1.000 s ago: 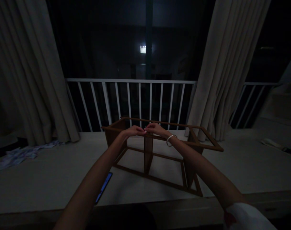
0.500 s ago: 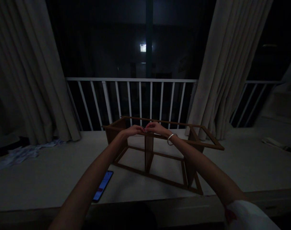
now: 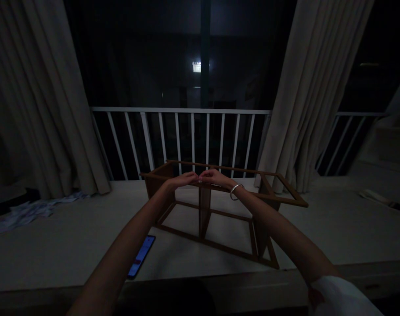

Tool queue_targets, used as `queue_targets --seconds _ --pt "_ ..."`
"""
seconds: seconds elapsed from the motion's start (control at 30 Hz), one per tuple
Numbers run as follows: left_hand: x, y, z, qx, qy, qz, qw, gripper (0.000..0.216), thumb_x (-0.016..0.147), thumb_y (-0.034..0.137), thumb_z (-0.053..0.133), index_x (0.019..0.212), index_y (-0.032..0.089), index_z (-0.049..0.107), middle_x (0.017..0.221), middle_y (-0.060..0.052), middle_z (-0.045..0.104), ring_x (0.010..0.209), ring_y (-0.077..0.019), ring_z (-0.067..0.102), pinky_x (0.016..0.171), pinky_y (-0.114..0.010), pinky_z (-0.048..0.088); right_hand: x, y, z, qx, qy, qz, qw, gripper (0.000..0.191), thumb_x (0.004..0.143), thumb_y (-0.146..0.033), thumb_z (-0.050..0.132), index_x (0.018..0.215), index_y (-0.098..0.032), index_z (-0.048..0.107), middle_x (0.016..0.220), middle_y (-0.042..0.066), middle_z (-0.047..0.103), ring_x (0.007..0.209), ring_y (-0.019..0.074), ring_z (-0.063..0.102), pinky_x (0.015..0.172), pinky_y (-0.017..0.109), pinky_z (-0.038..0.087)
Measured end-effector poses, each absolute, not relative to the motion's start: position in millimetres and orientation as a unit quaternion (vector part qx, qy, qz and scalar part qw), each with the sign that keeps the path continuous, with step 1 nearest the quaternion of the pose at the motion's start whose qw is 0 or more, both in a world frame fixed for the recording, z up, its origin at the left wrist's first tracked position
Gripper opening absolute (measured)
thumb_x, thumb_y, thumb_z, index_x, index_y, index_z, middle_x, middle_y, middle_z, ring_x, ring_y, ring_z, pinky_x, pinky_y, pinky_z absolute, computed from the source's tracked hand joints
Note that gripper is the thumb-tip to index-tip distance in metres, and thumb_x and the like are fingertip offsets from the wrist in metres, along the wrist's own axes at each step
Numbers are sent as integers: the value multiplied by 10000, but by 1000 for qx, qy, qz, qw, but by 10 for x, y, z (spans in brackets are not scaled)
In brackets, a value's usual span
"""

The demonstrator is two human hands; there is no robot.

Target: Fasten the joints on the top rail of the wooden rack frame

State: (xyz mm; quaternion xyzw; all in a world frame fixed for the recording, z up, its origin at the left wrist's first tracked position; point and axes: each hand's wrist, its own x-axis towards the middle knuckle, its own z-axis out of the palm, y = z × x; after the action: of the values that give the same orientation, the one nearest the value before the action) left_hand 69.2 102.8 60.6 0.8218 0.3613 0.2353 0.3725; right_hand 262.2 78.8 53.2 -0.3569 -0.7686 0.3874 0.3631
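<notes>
A brown wooden shelf frame [image 3: 204,210] lies on its side on the pale ledge. Over the middle of its upper near rail, my left hand [image 3: 184,179] and my right hand [image 3: 215,177] meet at the fingertips. Both hands are closed in a pinch around a tiny shiny piece [image 3: 200,179], too small and dark to name. It sits where the rail meets the middle shelf board. A silver bangle [image 3: 236,192] circles my right wrist.
On the ledge [image 3: 97,245], a lit phone [image 3: 142,256] lies by my left forearm. Crumpled papers [image 3: 31,213] are spread at the left. Behind the frame stand a white railing [image 3: 183,110] and a dark window, with curtains [image 3: 295,109] on both sides. A strap-like item [image 3: 384,200] lies far right.
Only the fingertips have shifted very slightly over the rail. The shelf frame, phone and forearms stay where they were.
</notes>
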Motion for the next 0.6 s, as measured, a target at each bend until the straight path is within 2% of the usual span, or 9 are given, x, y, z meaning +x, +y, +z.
queue_targets --seconds 0.07,0.23,0.4,0.5,0.6 --pt "696 1053 601 829 352 231 368 365 689 465 422 819 153 559 803 -2 522 775 -132 452 710 -242 341 2620 757 545 -352 -774 382 361 355 648 -412 592 823 -104 616 688 6 558 605 76 452 529 195 309" --pt "705 1144 570 801 366 249 403 403 695 497 419 780 131 567 766 -17 551 741 -139 452 695 -249 332 2608 704 569 -342 -780 390 351 350 669 -408 576 852 -112 614 773 23 590 642 86 474 558 198 327" --pt "705 1198 530 786 345 250 449 360 680 478 460 675 126 537 656 3 516 630 -104 424 655 -236 328 2611 699 568 -338 -781 400 340 357 680 -423 563 861 -119 610 863 45 603 726 109 503 594 200 347" --pt "701 1198 530 796 326 241 450 318 669 444 485 615 132 513 624 17 495 610 -92 411 641 -223 322 2621 727 554 -350 -778 396 339 375 666 -434 573 869 -120 605 821 36 600 674 94 490 558 194 334" --pt "690 1179 549 803 317 225 451 293 667 425 493 637 136 530 658 14 519 647 -98 434 661 -219 324 2631 756 544 -367 -773 390 339 391 649 -439 586 875 -120 601 758 21 586 597 75 454 503 188 299"
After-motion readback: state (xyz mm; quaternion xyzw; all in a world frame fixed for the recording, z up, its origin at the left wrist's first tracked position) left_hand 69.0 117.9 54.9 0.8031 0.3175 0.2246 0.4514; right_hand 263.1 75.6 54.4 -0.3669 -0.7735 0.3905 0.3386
